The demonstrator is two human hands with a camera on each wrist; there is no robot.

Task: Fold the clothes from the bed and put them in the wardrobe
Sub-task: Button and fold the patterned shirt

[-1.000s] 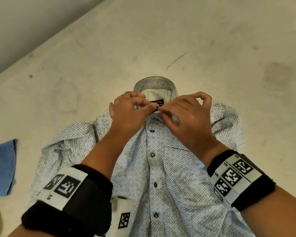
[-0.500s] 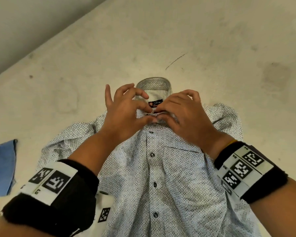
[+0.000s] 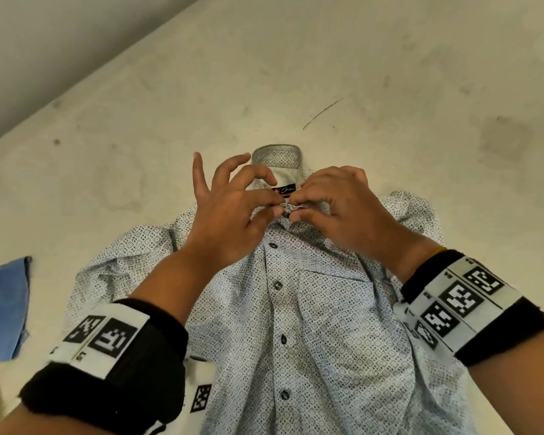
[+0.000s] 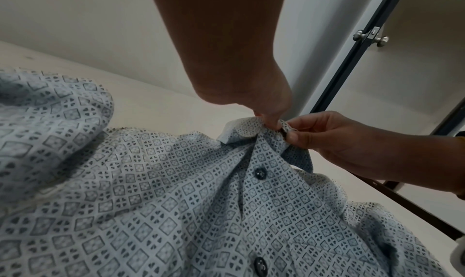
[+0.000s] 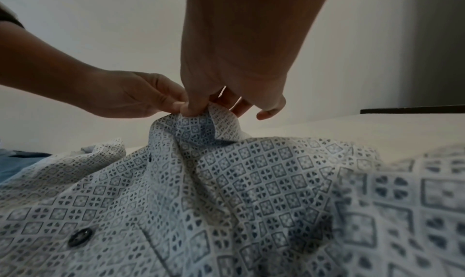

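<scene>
A white shirt (image 3: 311, 324) with a small grey diamond print and dark buttons lies front-up on the bed, its collar (image 3: 278, 158) at the far end. My left hand (image 3: 272, 206) pinches the collar's left front edge between thumb and forefinger, the other fingers spread upward. My right hand (image 3: 297, 210) pinches the opposite edge right beside it, fingers curled. In the left wrist view the left hand (image 4: 270, 122) and right hand (image 4: 289, 132) meet above the top button. The right wrist view shows the right hand (image 5: 193, 110) lifting a peak of cloth, with the left hand (image 5: 180, 104) against it.
A blue denim garment (image 3: 4, 309) lies at the left edge of the cream bed sheet (image 3: 296, 73). A wall (image 3: 44, 42) runs along the far left side. A door with a metal handle (image 4: 371, 36) stands to the right, beyond the bed's dark edge (image 4: 402, 207).
Both hands stay at the collar front. The left hand's outer fingers have uncurled and spread upward, and the right hand's fingers have curled in tighter over the collar.
</scene>
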